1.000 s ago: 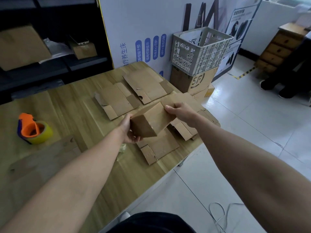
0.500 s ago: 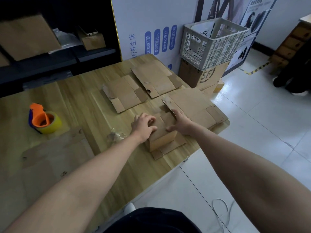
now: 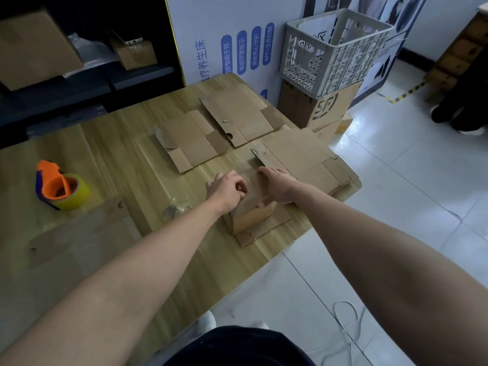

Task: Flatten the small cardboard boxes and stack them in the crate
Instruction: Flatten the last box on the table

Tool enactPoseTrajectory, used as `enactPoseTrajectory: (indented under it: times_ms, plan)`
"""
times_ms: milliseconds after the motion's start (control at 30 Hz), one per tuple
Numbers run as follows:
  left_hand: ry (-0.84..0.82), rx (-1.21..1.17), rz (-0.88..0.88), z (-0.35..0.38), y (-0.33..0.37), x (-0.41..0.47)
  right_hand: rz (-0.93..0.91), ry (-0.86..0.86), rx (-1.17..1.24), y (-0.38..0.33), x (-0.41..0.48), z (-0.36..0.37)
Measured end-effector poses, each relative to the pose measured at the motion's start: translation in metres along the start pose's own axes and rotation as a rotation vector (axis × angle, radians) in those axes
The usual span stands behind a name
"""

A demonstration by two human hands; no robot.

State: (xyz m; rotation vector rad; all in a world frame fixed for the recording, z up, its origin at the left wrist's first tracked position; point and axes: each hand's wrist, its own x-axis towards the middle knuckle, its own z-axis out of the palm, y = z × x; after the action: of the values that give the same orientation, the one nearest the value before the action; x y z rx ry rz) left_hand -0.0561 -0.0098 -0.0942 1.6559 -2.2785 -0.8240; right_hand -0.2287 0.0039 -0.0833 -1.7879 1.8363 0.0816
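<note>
The small box (image 3: 250, 216) is sitting upright on the wooden table (image 3: 126, 165), directly under both sets of fingers and resting on a flattened piece of cardboard (image 3: 266, 228). The left hand (image 3: 227, 190) is gripping it: the fingers are curling down onto its top near the left edge, though whether they are pinching a flap cannot be told. The right hand (image 3: 277, 184) is holding it too, its fingers lying across the top toward the far edge and its thumb hooking over the near right corner.

Just beyond the right fingertips a large flattened box (image 3: 301, 157) is lying at the table's corner. Ahead of the left fingertips two more flattened boxes are lying, one nearer (image 3: 190, 146) and one farther (image 3: 237, 114). Well past the right fingertips, off the table, the white crate (image 3: 335, 51) is standing on a brown carton (image 3: 317, 107). Far to the left of the left fingers a tape dispenser (image 3: 60, 188) is sitting.
</note>
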Motion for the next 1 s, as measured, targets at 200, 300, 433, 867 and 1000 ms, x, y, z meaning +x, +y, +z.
enactPoseTrajectory:
  times_ms: [200, 300, 433, 867, 1000]
  plan:
    - [-0.034, -0.040, 0.005, -0.002, -0.004, 0.002, -0.005, 0.014, -0.025, -0.005, 0.003, -0.002]
    - [-0.008, -0.020, 0.033, -0.001, -0.003, 0.002, -0.003, 0.013, -0.040, -0.006, 0.001, -0.004]
    - [0.032, -0.002, 0.059, 0.004, -0.003, 0.001, 0.008, 0.020, -0.061, -0.007, -0.002, -0.004]
    - [-0.001, 0.144, 0.120, 0.001, 0.010, 0.014, 0.037, 0.025, -0.127, -0.011, 0.000, -0.001]
    - [0.008, -0.116, 0.103, 0.002, -0.006, -0.004, 0.069, 0.026, -0.147, -0.015, 0.004, -0.002]
